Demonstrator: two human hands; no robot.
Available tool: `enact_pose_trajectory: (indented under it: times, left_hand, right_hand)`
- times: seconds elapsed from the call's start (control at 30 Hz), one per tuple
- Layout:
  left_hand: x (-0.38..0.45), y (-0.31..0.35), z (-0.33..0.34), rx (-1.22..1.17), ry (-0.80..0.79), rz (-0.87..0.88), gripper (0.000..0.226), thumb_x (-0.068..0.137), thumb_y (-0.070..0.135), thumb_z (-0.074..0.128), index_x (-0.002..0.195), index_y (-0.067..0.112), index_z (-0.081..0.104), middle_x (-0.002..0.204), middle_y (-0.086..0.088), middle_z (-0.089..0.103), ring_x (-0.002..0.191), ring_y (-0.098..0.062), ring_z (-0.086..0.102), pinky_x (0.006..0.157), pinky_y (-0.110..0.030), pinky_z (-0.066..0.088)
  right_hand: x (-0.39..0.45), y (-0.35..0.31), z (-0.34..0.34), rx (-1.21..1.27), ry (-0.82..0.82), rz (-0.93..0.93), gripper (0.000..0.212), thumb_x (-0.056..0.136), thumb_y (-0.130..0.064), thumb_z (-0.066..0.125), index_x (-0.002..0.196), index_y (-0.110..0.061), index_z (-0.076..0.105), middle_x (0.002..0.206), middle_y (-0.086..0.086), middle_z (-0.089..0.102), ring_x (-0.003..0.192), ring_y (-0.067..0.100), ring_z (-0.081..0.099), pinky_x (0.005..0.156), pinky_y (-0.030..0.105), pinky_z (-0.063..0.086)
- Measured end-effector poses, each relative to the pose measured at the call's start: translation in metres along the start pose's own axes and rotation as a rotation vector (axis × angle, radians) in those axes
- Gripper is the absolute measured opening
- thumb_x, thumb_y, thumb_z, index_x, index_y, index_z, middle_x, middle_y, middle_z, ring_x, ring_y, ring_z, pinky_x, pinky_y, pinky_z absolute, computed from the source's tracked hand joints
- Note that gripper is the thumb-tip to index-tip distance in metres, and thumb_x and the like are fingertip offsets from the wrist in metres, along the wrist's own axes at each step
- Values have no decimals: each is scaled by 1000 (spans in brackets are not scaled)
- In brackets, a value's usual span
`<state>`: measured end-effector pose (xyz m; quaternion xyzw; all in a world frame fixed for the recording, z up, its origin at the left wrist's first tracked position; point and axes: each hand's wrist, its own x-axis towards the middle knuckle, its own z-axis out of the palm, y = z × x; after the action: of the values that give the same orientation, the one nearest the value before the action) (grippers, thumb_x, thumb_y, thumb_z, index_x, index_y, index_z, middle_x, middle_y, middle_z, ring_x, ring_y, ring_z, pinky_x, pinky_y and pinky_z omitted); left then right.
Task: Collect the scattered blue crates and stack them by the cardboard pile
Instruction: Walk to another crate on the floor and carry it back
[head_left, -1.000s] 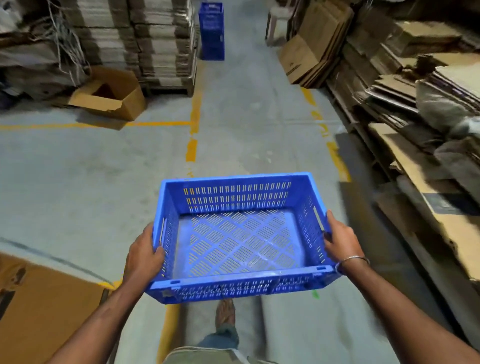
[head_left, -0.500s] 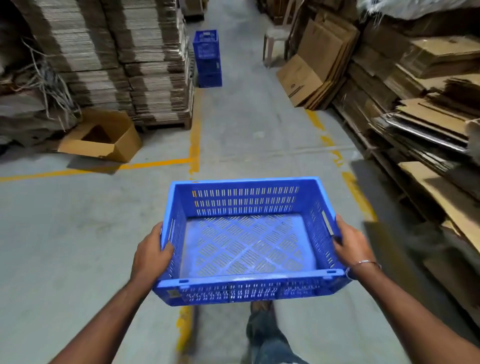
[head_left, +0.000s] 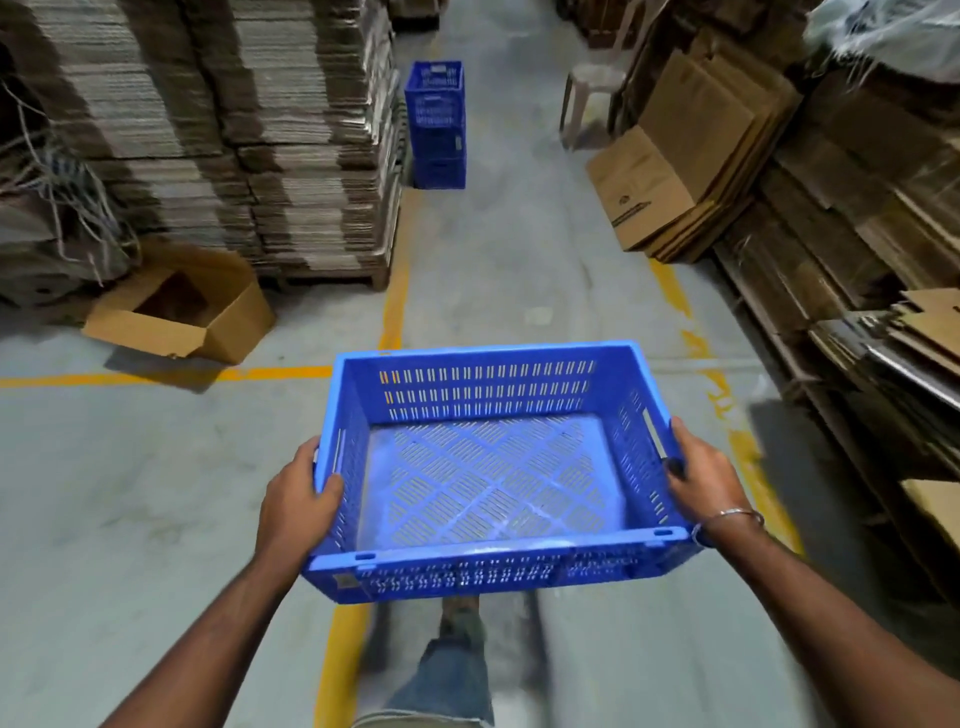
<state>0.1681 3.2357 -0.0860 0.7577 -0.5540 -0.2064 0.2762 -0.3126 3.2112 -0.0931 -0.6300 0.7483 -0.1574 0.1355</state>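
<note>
I carry an empty blue slotted crate (head_left: 493, 467) level in front of me, above the concrete floor. My left hand (head_left: 298, 499) grips its left wall at the handle slot. On the opposite wall sits my right hand (head_left: 701, 478), which wears a metal bangle and holds that side the same way. Far ahead, a stack of blue crates (head_left: 436, 124) stands on the floor against the right side of the tall cardboard pile (head_left: 291, 130).
An open cardboard box (head_left: 182, 312) lies on the floor at the left. Flattened cartons (head_left: 691, 156) and cardboard heaps (head_left: 857, 312) line the right side. A plastic chair (head_left: 592, 88) stands far right. Yellow floor lines (head_left: 395, 291) mark the aisle between them.
I have walked forward down the aisle with the crate held the same way. The blue stack and the cardboard pile are now nearer and lower in view.
</note>
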Motion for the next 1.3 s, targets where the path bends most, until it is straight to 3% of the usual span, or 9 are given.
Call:
enact_pose_trajectory:
  times: [0.33,0.5,0.67,0.83,1.03,1.3]
  left_hand:
    - [283,78,63,21,-57,52,46,86,17,65,130,25,55,106,-10,73,96,-38,66,77,-42,50]
    - [403,135,96,18,-52,81,43,86,15,66,127,21,56,97,-9,73,91,-38,67,71,-40,47]
    - [522,194,150,14,-57,83,42,86,15,65,126,23,57,98,-8,72,92,-37,66,75,-40,46]
    - [639,266,196,-24,-42,65,41,88,16,64,126,27,55,98,-3,69,93,-35,67,73,-40,45]
    - [769,341,241,-57,9,76,43,88,10,64,129,22,55,117,-8,71,107,-31,66,82,-38,45]
    - [960,399,313,-104,28,46,42,88,7,66,127,14,57,107,-14,71,97,-34,68,78,-39,45]
  right_hand:
    - [268,-37,3,0,-43,60,66,81,-2,58,144,-6,40,109,28,64,98,44,62,74,41,47]
    - [382,-32,-1,33,-27,104,64,83,-2,59,144,-4,40,113,29,63,102,45,61,79,42,48]
    - [520,-11,3,50,-35,110,65,85,-3,57,146,-7,37,119,28,61,108,43,59,85,42,47]
    - [672,4,-13,69,-24,92,63,87,-5,58,147,-7,37,121,28,60,111,43,57,84,39,44]
    - [848,5,-45,45,-9,41,64,84,-3,55,146,-9,38,117,26,63,108,44,58,79,40,46]
    - [1077,-3,-27,57,3,48,61,82,-3,55,142,-11,43,113,24,66,105,42,61,77,42,50]
